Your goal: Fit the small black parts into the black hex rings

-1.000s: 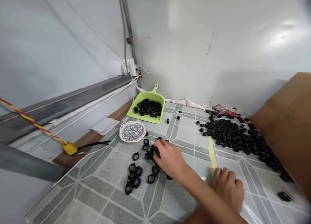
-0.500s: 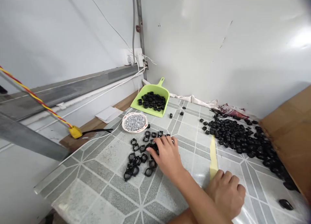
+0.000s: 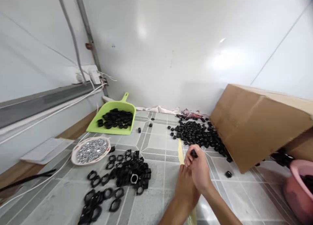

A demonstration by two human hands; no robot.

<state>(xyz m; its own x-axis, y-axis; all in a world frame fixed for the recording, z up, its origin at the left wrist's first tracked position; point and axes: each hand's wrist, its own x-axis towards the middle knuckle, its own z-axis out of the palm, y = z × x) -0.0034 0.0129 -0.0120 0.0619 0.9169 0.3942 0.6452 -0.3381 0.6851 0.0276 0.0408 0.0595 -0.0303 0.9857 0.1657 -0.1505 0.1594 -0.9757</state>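
My right hand [image 3: 200,169] is closed, with a small black piece [image 3: 194,153] gripped between its thumb and fingers. Against it, lower and to its left, is my left hand [image 3: 184,182]; its fingers are mostly hidden behind the right one. To the left of both hands lies a heap of black plastic rings [image 3: 130,171], one showing a pale metal-coloured inner ring [image 3: 134,178]. Beyond the hands spreads a pile of small black pieces [image 3: 195,133]. A yellow strip [image 3: 180,150] runs along the table past the left hand.
A green dustpan [image 3: 110,130] holds more black rings. Nearer is a patterned bowl [image 3: 73,158] full of small silvery metal parts. A tilted cardboard box [image 3: 256,127] stands at the right, with a pink bucket [image 3: 293,189] beside it. A white cable [image 3: 58,169] crosses the left side.
My right hand has left the ring heap and come to the left hand, now holding a small black piece. The arms are no longer crossed. The view has turned right.
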